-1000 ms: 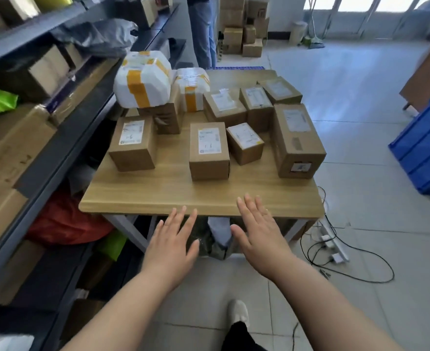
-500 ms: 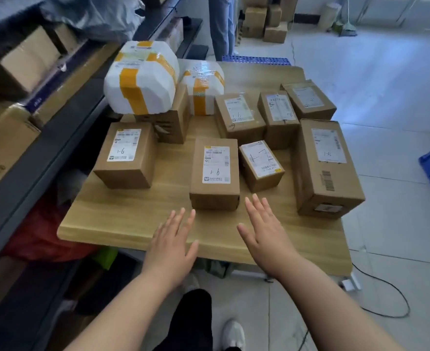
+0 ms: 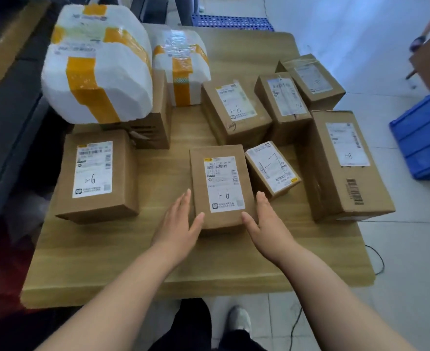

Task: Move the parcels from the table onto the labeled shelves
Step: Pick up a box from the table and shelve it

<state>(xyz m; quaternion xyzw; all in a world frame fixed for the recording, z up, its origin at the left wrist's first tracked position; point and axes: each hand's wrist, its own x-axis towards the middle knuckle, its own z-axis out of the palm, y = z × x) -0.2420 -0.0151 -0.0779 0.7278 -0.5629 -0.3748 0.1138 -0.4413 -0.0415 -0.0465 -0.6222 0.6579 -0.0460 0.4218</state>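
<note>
Parcel marked 1-6 lies flat near the front middle of the desk, label up. It sits between the left grip and the right grip. Both are open: the fingers run straight along the parcel's long sides and the thumbs reach toward its near corners, with nothing curled round it yet.

It is a taped cardboard box that looks stiff and square-edged, and probably light enough for two hands or even one. Its smooth card could slip under flat palms, so squeezing the two long sides, or hooking the fingertips under the bottom edge, seems the surest hold. The small tilted box lies just beside the right fingers and could get nudged as the parcel lifts.

Ten parcels are on the desk. Eight are brown cardboard boxes, several of them hand-marked 1-6. Two are white foam parcels bound with orange tape, a large one perched on a box and a smaller one behind it. The foam would likely dent or crumble if pinched hard.
</note>
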